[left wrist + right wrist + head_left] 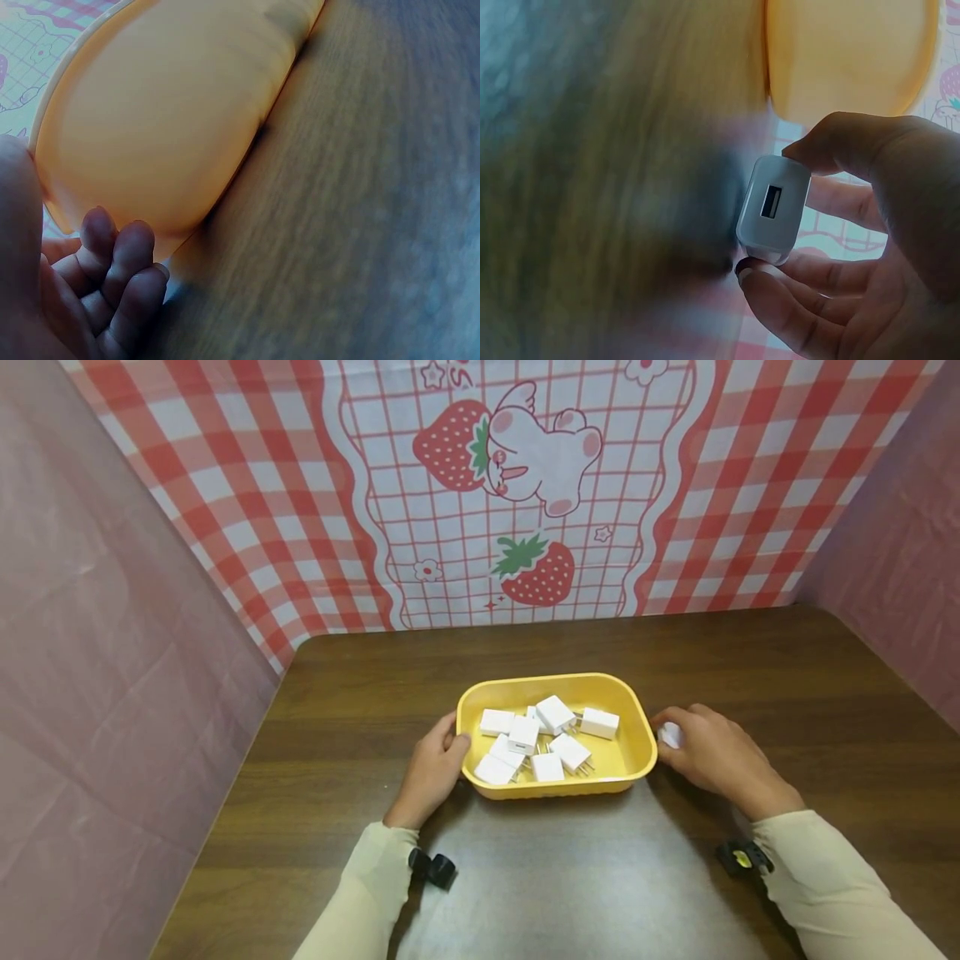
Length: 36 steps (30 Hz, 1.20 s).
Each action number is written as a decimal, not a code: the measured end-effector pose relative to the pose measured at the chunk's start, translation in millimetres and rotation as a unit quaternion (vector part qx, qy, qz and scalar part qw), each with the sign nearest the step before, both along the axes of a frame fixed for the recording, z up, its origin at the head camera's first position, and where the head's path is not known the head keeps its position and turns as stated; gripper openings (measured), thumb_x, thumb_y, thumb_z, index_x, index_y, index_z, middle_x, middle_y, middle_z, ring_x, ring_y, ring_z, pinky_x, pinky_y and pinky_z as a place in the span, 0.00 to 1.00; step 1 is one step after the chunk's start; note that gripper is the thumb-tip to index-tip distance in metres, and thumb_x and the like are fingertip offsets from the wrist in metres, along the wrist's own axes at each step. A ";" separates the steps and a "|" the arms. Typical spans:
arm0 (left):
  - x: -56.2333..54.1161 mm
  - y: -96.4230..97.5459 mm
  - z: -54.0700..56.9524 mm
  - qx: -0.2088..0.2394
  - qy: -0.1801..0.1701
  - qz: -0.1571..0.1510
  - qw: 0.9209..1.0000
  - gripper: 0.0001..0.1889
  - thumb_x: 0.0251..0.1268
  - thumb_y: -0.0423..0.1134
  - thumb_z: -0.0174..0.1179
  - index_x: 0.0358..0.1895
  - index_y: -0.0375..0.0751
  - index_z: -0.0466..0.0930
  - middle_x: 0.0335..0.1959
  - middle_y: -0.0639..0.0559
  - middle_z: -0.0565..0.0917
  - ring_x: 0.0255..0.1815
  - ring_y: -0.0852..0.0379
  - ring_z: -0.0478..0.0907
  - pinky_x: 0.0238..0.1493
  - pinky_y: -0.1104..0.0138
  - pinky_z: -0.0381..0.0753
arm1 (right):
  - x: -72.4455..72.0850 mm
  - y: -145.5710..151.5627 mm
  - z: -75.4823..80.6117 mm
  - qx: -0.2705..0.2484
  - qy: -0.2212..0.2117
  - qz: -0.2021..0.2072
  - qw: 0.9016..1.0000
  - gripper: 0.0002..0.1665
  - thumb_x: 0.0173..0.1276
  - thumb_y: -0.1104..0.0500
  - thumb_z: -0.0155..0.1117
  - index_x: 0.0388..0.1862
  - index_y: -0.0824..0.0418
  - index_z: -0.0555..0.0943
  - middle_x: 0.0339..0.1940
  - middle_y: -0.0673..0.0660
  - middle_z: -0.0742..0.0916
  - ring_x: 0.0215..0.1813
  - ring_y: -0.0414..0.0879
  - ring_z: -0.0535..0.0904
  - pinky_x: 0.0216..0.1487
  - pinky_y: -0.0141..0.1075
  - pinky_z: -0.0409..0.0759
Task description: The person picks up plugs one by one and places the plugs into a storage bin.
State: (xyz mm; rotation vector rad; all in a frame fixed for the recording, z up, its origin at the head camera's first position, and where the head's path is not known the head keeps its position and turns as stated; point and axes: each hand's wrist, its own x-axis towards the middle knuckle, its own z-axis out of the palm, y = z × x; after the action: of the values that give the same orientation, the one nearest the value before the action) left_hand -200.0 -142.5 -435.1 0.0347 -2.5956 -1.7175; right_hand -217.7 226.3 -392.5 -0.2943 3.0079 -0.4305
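Observation:
A yellow plastic bin [592,787] with rounded corners sits on the table, holding several white USB wall chargers [555,714] with metal prongs. My left hand [431,768] grips the bin's left end, thumb at the rim and fingers curled against the outer wall in the left wrist view. Just off the bin's right end, my right hand [708,752] pinches one white USB charger [774,204] between thumb and fingers. Its USB port faces the right wrist camera, and its prongs are hidden.
The dark wooden table [360,693] runs back to a red-and-white checked cloth [300,510] printed with strawberries. Pink cloth [112,652] hangs along both sides. A small black device [435,867] is strapped at each wrist, over pale sleeves.

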 end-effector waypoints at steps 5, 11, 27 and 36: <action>0.1 -0.5 0.0 0.000 0.005 -0.001 1.000 0.27 0.70 0.44 0.52 0.71 0.42 0.72 0.26 0.49 0.80 0.22 0.55 0.74 0.25 0.64 0.73 | 0.1 2.7 1.6 -0.004 0.001 -0.002 1.000 0.27 0.63 0.46 0.69 0.57 0.59 0.81 0.47 0.68 0.81 0.42 0.60 0.77 0.42 0.61 0.78; 0.3 -0.8 0.1 -0.002 0.002 -0.002 1.000 0.27 0.71 0.44 0.52 0.71 0.42 0.72 0.28 0.49 0.80 0.23 0.55 0.74 0.26 0.64 0.73 | 0.7 6.5 5.4 -0.018 0.018 -0.004 1.000 0.26 0.63 0.48 0.69 0.57 0.59 0.81 0.45 0.67 0.81 0.39 0.59 0.76 0.39 0.59 0.77; 0.3 -0.7 0.2 -0.003 0.001 -0.004 1.000 0.26 0.72 0.43 0.53 0.71 0.41 0.71 0.28 0.50 0.81 0.23 0.55 0.75 0.27 0.63 0.74 | 2.9 2.9 11.6 -0.094 0.109 -0.022 0.989 0.26 0.62 0.54 0.70 0.58 0.59 0.80 0.48 0.66 0.79 0.42 0.59 0.74 0.38 0.53 0.76; 0.8 -0.7 -1.3 0.015 0.019 -0.010 1.000 0.25 0.71 0.41 0.53 0.70 0.40 0.72 0.30 0.48 0.84 0.25 0.55 0.78 0.27 0.63 0.78 | 4.2 -1.0 14.8 -0.116 0.127 -0.013 0.985 0.25 0.63 0.54 0.70 0.58 0.60 0.80 0.49 0.66 0.79 0.43 0.58 0.74 0.39 0.54 0.76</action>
State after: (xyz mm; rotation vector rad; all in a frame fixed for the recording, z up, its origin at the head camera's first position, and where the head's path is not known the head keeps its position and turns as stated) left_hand -199.2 -143.1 -436.5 -0.0239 -2.5510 -1.7462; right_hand -213.5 225.3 -377.7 -0.3501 3.2124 -0.8065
